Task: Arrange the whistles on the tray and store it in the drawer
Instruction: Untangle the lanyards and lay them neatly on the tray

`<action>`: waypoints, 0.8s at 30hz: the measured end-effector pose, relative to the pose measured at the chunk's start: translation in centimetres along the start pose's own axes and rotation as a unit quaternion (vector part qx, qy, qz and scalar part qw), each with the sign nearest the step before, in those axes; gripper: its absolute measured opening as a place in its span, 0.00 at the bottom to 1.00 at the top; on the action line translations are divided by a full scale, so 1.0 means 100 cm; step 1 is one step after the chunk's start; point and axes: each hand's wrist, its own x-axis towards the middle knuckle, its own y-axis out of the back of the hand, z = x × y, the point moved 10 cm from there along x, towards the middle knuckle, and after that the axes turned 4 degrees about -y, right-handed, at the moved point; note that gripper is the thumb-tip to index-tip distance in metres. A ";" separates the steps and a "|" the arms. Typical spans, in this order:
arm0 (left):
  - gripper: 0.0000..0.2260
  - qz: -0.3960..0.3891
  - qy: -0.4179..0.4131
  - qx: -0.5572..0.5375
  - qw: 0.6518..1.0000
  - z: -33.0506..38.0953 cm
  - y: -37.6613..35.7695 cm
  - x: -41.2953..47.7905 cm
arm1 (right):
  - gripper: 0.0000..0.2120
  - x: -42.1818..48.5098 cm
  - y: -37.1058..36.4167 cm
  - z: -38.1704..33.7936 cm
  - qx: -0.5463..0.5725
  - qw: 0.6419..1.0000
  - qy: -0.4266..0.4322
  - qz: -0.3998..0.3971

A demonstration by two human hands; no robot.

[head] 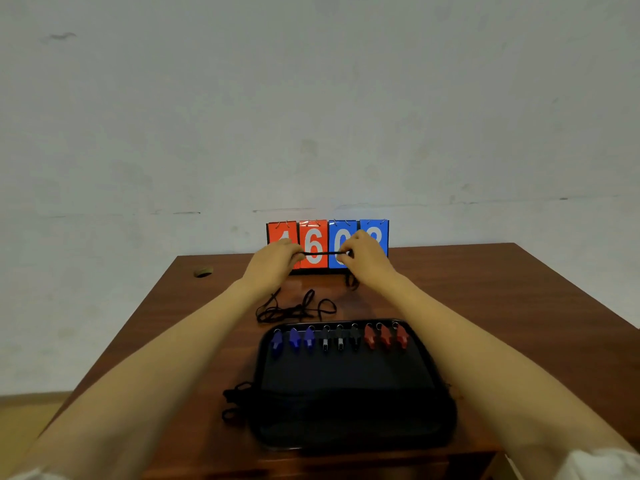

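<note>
A pale wall fills the upper view, and below it a brown wooden worktop carries everything. The largest thing on it is the dark tray, lying on the person's side of the worktop with its long axis running left to right. Against the wall stands a scoreboard with red and blue number cards. Both forearms reach over the tray to the far side, where the left hand and the right hand are raised in front of the scoreboard. Each grip is closed, pinching one end of a black cord pulled straight between them, and a loop of it hangs below the right hand. The cord runs left to right, parallel to the tray's far edge, and the tray lies towards the person from both hands, about equally near to each. A tangle of loose cords lies on the worktop between the hands and the tray, and more cords spill beside the tray's left edge. Along the tray's far edge sit the whistles in one neat row, three blue at the left, three black in the middle, three red at the right, each with a small ring at its far end. No drawer is in view.
</note>
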 end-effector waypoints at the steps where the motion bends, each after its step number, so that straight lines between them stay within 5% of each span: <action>1: 0.13 -0.002 0.013 0.010 1.000 -0.007 0.000 -0.006 | 0.10 -0.002 0.002 0.010 -0.014 1.000 -0.007 -0.003; 8: 0.17 -0.069 0.109 0.140 0.982 -0.061 -0.012 -0.055 | 0.14 -0.039 0.029 0.086 -0.080 0.992 -0.090 0.023; 18: 0.16 -0.109 0.093 0.203 0.969 -0.070 -0.052 -0.107 | 0.10 -0.091 0.005 0.114 -0.109 0.986 -0.123 -0.014; 24: 0.14 -0.150 0.109 0.060 0.981 -0.062 -0.077 -0.150 | 0.09 -0.125 -0.017 0.140 -0.131 0.974 -0.166 -0.080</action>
